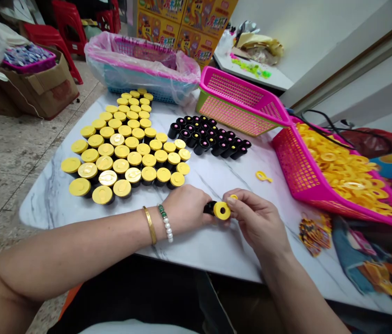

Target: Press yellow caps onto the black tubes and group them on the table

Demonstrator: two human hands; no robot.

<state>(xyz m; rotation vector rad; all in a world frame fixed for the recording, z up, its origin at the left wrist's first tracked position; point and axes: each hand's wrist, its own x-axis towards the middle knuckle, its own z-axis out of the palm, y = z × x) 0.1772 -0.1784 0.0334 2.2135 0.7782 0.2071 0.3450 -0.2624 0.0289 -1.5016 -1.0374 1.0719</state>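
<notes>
Head view: left hand (189,208) is wrapped shut around a small black tube (209,207), low over the table (223,176) near its front edge. Right hand (256,220) pinches a yellow cap (222,210) onto the tube's end. I'd keep the cap square and press evenly, so it sits flat like the capped ones (126,148).

Marble-look table (230,171) w/ white wall (307,28), speckled floor (4,153), red stools (65,21).
</notes>
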